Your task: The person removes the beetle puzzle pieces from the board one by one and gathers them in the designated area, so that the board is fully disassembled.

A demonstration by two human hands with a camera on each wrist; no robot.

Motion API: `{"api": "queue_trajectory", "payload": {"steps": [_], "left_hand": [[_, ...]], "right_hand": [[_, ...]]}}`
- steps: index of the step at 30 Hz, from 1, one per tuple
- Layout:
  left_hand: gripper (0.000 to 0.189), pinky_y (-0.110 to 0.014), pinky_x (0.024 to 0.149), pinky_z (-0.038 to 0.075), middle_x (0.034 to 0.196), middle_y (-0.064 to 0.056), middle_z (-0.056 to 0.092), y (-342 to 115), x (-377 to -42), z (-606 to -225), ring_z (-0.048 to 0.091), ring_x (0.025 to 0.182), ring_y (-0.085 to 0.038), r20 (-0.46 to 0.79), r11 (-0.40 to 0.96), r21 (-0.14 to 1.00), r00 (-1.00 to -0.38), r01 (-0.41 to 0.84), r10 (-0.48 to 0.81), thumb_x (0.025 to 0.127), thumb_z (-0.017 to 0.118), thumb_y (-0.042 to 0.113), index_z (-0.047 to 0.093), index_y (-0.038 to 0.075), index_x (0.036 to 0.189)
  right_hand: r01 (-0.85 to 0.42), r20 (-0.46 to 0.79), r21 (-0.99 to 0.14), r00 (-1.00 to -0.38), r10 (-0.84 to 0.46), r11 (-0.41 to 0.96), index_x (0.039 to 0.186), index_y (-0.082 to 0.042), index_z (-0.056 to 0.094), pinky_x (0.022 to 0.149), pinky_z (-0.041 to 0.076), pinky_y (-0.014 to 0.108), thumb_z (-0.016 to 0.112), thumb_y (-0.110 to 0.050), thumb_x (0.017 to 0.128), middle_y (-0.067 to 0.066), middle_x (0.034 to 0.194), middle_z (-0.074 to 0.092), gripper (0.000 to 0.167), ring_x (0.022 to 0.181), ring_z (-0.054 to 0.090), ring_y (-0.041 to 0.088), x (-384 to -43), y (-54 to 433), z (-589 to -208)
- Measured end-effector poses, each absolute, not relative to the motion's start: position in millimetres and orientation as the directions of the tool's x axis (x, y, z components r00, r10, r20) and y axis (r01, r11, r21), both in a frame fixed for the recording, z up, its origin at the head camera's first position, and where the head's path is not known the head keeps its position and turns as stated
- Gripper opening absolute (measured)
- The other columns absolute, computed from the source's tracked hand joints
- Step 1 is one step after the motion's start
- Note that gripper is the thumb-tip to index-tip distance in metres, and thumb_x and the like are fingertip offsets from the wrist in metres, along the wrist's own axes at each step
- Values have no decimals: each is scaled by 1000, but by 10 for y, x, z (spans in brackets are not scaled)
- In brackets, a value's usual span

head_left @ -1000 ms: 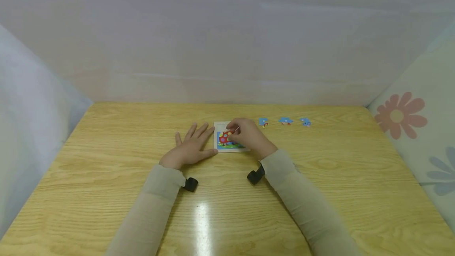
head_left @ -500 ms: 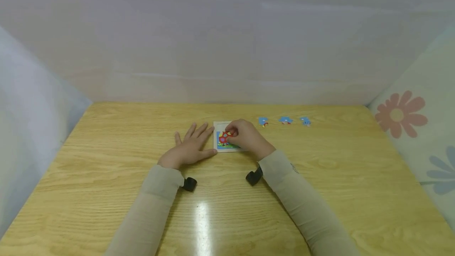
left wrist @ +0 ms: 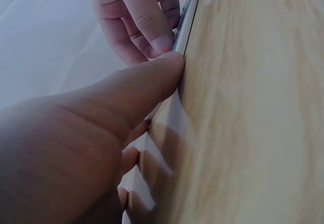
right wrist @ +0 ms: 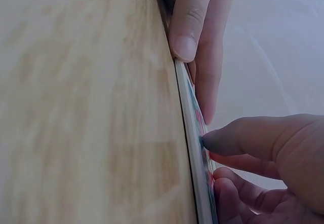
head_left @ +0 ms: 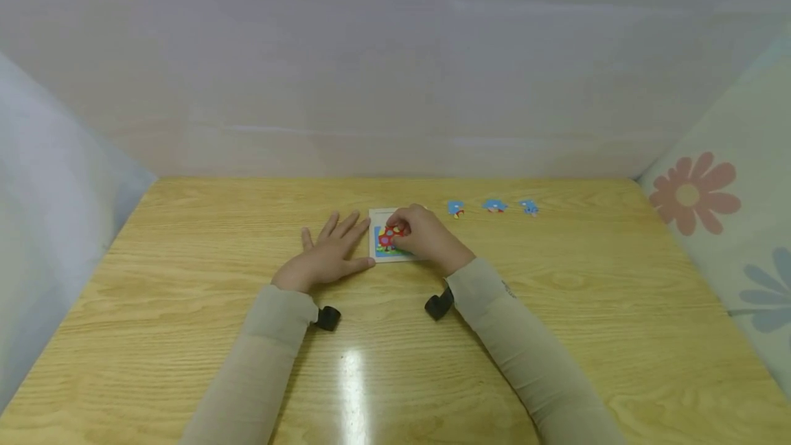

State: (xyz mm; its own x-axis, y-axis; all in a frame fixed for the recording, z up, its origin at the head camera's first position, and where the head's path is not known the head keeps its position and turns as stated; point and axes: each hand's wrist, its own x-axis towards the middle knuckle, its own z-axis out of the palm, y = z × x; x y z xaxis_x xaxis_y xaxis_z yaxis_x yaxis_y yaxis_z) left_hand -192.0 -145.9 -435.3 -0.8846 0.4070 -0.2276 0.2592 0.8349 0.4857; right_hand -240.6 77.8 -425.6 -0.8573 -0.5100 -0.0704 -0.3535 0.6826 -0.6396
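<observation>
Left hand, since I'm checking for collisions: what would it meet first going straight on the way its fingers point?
The left hand would likely meet the puzzle board first; its thumb seems to touch the edge, though finger contact is unclear.

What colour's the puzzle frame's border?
Puzzle frame's border: off-white, shows best in the head view.

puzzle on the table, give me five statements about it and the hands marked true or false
1. Three loose pieces lie on the table, apart from the puzzle board. True.
2. They lie left of the puzzle board. False: they are to its right.
3. The left hand touches the puzzle board. True.
4. The right hand touches the picture. True.
5. The picture is all green. False: it also shows red, blue and yellow.
</observation>
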Motion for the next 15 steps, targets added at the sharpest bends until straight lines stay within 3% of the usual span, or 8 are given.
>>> {"api": "queue_trajectory", "payload": {"steps": [15], "left_hand": [[85, -79, 105, -15, 171, -7, 0, -1458, -1922, -4343, -14, 153, -40, -241, 840, 482, -885, 248, 400, 100, 56, 55, 14, 20, 165]], "right_hand": [[-271, -113, -699, -872, -477, 662, 116, -5, 66, 87, 48, 34, 72, -7, 92, 7, 104, 58, 24, 97, 54, 22, -2394, 760, -4272]]}}
